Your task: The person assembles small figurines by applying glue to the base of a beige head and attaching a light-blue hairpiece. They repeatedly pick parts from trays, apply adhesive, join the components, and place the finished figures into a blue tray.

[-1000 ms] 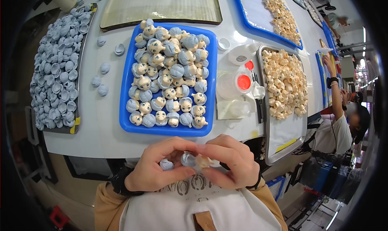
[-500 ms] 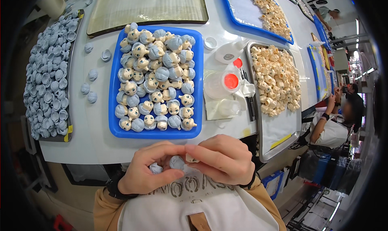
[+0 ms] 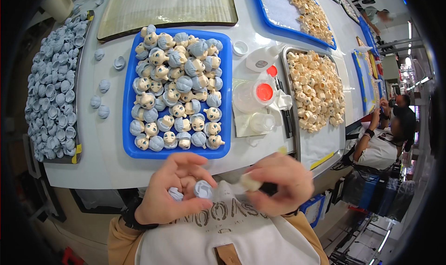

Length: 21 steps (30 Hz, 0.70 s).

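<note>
In front of my apron, my left hand (image 3: 169,193) is closed around a pale blue-grey doll hair cap (image 3: 203,189), held between thumb and fingertips. A second blue-grey piece (image 3: 175,194) sits deeper in the same palm. My right hand (image 3: 281,184), smeared by motion, pinches a cream doll face piece (image 3: 251,182) to the right of the cap and apart from it. A dark patch under those right fingers is too blurred to name. Just beyond my hands lies a blue tray (image 3: 126,142) filled with assembled doll heads (image 3: 178,110), cream faces with blue-grey hair.
A tray of hair shells (image 3: 53,98) stands at the left, with a few loose caps (image 3: 104,86) beside it. Right of the blue tray are plastic bottles (image 3: 248,95) and black pens (image 3: 287,119). Beyond them, a metal tray (image 3: 320,162) holds cream face pieces. A co-worker (image 3: 378,146) sits far right.
My right hand has moved right, away from the left, carrying the cream face piece. The left hand still holds both blue-grey pieces, its fingers slightly more raised.
</note>
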Each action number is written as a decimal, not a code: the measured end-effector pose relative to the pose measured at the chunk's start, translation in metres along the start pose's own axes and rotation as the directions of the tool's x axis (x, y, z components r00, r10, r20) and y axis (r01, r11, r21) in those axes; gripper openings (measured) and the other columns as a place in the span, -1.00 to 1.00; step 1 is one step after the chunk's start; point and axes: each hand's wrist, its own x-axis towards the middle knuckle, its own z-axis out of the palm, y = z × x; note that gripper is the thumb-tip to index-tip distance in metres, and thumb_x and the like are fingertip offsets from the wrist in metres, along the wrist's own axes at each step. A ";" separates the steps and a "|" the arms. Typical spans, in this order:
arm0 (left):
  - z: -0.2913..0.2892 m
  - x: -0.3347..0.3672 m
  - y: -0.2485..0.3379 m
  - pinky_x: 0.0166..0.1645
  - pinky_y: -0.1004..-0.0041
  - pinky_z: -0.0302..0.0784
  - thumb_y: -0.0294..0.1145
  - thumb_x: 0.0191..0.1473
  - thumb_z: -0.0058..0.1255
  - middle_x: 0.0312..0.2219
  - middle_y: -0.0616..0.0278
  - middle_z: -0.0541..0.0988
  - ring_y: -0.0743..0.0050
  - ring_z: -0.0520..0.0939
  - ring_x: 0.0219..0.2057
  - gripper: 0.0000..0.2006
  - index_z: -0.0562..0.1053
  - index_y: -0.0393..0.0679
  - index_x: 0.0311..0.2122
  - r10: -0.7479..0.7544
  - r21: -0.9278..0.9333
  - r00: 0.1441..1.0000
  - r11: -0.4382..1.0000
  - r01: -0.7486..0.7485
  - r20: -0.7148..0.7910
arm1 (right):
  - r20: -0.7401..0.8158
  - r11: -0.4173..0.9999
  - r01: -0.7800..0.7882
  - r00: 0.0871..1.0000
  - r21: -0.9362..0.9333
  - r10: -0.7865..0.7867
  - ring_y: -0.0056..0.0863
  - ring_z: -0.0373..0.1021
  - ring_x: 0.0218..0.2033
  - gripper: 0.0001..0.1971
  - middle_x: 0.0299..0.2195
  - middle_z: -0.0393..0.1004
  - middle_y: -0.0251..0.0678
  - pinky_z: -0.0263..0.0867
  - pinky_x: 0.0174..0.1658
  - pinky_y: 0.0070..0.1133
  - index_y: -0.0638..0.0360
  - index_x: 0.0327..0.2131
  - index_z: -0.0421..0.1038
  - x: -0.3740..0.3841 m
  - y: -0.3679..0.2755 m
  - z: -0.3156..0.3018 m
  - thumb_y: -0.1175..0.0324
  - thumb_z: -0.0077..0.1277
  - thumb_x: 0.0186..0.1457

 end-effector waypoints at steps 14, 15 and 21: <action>-0.011 -0.003 -0.002 -0.55 0.75 0.21 -0.15 0.11 -0.10 -0.37 0.14 0.53 0.82 0.29 -0.66 -0.56 0.32 -0.36 -0.07 0.036 0.041 0.999 0.998 -0.037 0.025 | -0.176 0.713 -0.251 0.968 -0.655 0.179 -0.33 0.35 -0.42 -0.73 -0.46 0.41 -0.23 0.26 -0.36 -0.53 0.25 -0.36 0.44 0.015 0.016 -0.030 0.61 0.11 -0.27; -0.008 -0.002 -0.001 -0.55 0.75 0.21 -0.14 0.12 -0.12 -0.37 0.14 0.53 0.82 0.29 -0.67 -0.55 0.32 -0.36 -0.06 0.053 0.100 0.999 0.994 -0.053 0.002 | -0.166 0.703 -0.243 0.970 -0.669 0.177 -0.32 0.34 -0.42 -0.74 -0.46 0.41 -0.23 0.25 -0.36 -0.52 0.25 -0.36 0.44 0.016 0.017 -0.029 0.60 0.11 -0.27; -0.012 -0.003 -0.004 -0.52 0.74 0.22 -0.27 0.12 -0.15 -0.34 0.14 0.52 0.82 0.29 -0.64 -0.59 0.27 -0.34 0.00 0.055 -0.061 0.998 0.997 -0.057 -0.030 | -0.159 0.662 -0.234 0.972 -0.712 0.172 -0.29 0.33 -0.42 -0.76 -0.48 0.41 -0.24 0.24 -0.36 -0.48 0.25 -0.38 0.44 0.017 0.019 -0.028 0.60 0.11 -0.27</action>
